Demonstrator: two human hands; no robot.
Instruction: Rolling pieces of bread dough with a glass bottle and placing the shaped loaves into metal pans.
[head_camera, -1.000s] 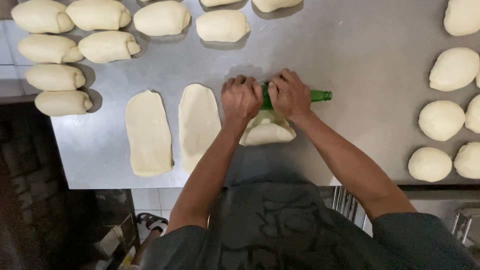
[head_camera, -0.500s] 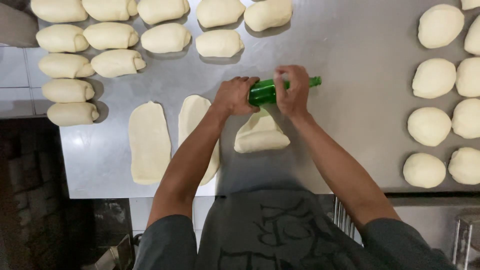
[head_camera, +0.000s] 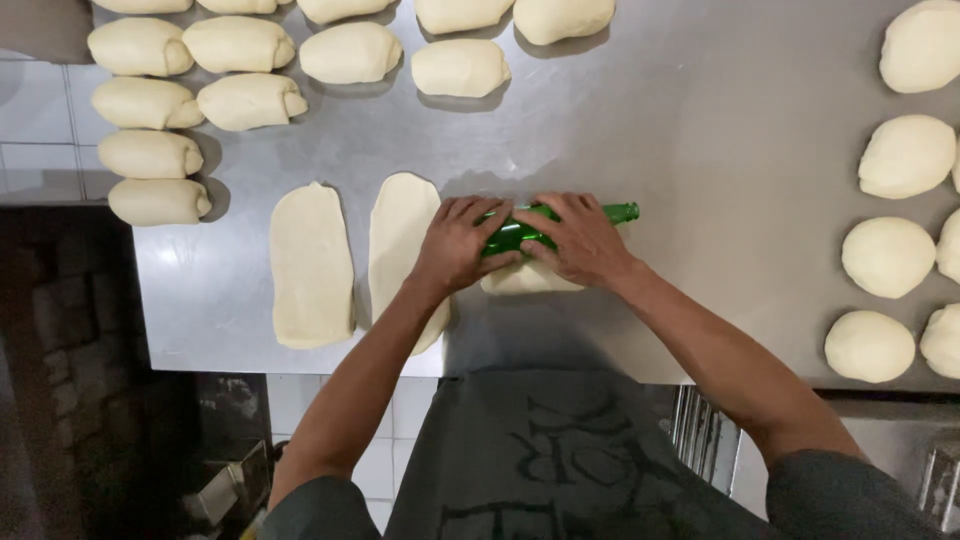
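bottle: green glass bottle (head_camera: 560, 226) lay on its side at frame centre, used as a roller, neck toward the right
bottle axis: ran left-right, slightly tilted up at the right end
dough: pale piece (head_camera: 527, 279) sat under the bottle, showing just below it, toward the person
left hand: left hand (head_camera: 462, 242) pressed flat on the bottle's left part, fingers spread, not clenched
right hand: right hand (head_camera: 580, 238) pressed on the middle, fingers extended over it, no wrap grip
nearer hand: both touched the bottle; right sat nearer the neck
sheets: two flattened sheets (head_camera: 312, 264) lay left of centre, long axes up-down, the nearer one partly under the left wrist
rolls: shaped rolls (head_camera: 150, 103) upper left
balls: round balls (head_camera: 887, 256) right edge
table: steel table (head_camera: 700, 120) under all
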